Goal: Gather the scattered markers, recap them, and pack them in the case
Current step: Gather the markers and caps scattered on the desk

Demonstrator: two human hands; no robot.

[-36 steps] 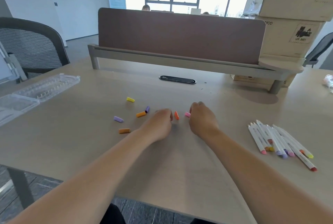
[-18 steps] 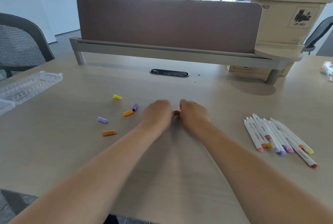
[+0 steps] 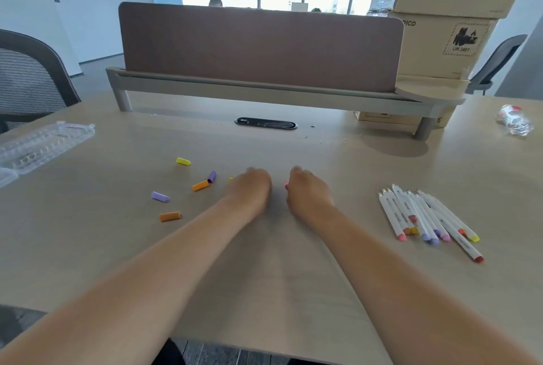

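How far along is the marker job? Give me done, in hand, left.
Done: the markers lie gathered in one bunch at the right. In hand: the right hand seems to pinch a pink cap; what the left hand holds is hidden. Left: loose caps lie left of the hands, nothing looks recapped, and the clear case shows no markers.

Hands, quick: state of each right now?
Left hand: fingers curled, contents hidden; cannot tell.
Right hand: closed, pinching a pink cap.
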